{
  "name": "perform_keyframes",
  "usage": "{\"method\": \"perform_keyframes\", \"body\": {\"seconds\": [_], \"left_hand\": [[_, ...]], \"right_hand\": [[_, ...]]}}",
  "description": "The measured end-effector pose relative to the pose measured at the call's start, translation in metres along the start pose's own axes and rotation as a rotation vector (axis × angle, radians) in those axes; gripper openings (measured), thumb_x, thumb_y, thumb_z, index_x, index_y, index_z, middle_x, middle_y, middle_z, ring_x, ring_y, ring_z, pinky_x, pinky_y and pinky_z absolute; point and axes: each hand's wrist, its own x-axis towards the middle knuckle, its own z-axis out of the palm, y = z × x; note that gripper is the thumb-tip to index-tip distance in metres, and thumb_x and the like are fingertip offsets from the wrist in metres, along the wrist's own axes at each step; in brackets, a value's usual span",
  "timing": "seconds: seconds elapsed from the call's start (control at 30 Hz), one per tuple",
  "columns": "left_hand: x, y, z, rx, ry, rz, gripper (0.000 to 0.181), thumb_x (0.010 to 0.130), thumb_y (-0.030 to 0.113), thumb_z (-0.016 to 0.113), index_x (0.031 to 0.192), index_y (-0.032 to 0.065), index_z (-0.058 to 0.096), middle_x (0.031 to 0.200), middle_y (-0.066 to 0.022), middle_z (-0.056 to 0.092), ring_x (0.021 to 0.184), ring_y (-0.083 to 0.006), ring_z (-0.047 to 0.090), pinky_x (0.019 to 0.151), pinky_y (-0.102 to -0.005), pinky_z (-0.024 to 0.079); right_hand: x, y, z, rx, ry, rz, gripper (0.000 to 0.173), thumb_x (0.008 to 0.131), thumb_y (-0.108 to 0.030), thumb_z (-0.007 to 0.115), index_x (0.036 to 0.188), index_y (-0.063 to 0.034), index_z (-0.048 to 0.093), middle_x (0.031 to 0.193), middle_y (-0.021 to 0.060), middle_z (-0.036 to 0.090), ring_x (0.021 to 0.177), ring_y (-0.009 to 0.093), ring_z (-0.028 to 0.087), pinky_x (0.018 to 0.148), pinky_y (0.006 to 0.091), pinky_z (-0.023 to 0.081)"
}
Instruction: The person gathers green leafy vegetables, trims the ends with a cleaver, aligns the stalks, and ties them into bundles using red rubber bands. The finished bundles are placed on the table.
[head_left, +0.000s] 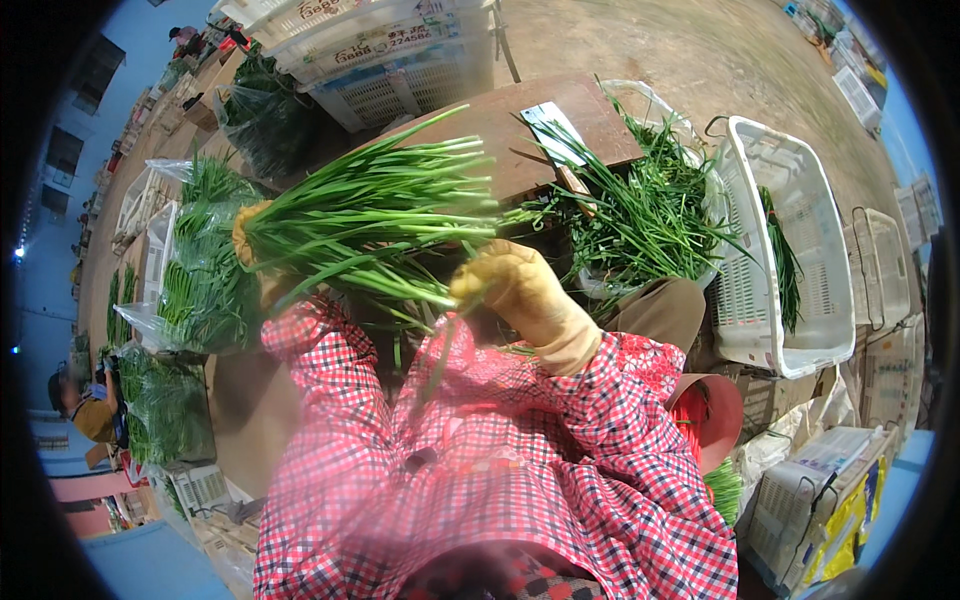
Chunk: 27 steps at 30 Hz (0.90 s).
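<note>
My left hand (255, 236), in a tan glove, grips a large bunch of green Chinese chives (375, 202) by the leafy end. The pale stem ends of the bunch fan out to the right. At the bunch's lower stem ends is my gloved right hand (506, 281), its fingers curled on a few stalks; blur and the glove hide the exact grip. Beyond the bunch, a cleaver (555, 135) with a wooden handle lies on a brown wooden board (480, 161). Loose chive leaves (645, 210) heap up in a clear plastic bag to its right.
A white plastic crate (814, 300) on the right holds a small tied bunch. Stacked crates (390, 82) stand ahead of the board. Bagged chives (210, 277) line my left side. Red ties (686, 427) sit by my right side. Another person (94, 412) is at far left.
</note>
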Motion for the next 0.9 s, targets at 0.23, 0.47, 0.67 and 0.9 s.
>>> {"method": "perform_keyframes", "body": {"seconds": [0.23, 0.47, 0.67, 0.9], "left_hand": [[0.019, 0.006, 0.064, -0.822, -0.459, 0.07, 0.041, 0.108, 0.025, 0.036, 0.092, -0.0032, 0.059, 0.091, -0.0179, 0.066, 0.082, -0.0291, 0.065, 0.076, -0.0424, 0.056], [0.007, 0.027, 0.067, -0.591, -0.058, -0.032, 0.039, 0.108, 0.025, 0.037, 0.093, -0.0032, 0.06, 0.092, -0.0181, 0.066, 0.083, -0.0293, 0.066, 0.077, -0.0427, 0.056], [0.011, 0.034, 0.07, -0.555, -0.012, -0.045, 0.038, 0.107, 0.024, 0.038, 0.093, -0.0032, 0.06, 0.093, -0.0183, 0.066, 0.083, -0.0294, 0.066, 0.077, -0.0429, 0.056], [0.015, 0.03, 0.073, -0.522, 0.015, -0.045, 0.037, 0.107, 0.023, 0.039, 0.094, -0.0032, 0.06, 0.095, -0.0184, 0.067, 0.084, -0.0296, 0.066, 0.077, -0.0432, 0.057]], "right_hand": [[-0.027, -0.029, -0.016, -0.156, -0.094, 0.223, 0.017, 0.093, -0.019, 0.062, 0.093, -0.0026, 0.057, 0.075, 0.0087, 0.062, 0.047, 0.009, 0.045, 0.055, 0.0319, 0.044], [-0.078, -0.085, -0.018, -0.164, 0.112, 0.07, 0.024, 0.088, -0.021, 0.059, 0.1, 0.0, 0.059, 0.075, 0.0081, 0.06, 0.041, 0.007, 0.042, 0.041, 0.0285, 0.034], [-0.086, -0.139, -0.039, -1.181, 0.549, -0.065, 0.034, 0.089, -0.021, 0.073, 0.116, -0.0004, 0.066, 0.107, 0.0152, 0.07, 0.105, 0.02, 0.068, 0.091, 0.031, 0.052], [-0.007, -0.075, 0.019, -0.851, 0.069, -0.07, 0.047, 0.095, -0.026, 0.069, 0.131, 0.0028, 0.061, 0.122, 0.0099, 0.068, 0.111, 0.014, 0.061, 0.098, 0.0283, 0.047]]}}
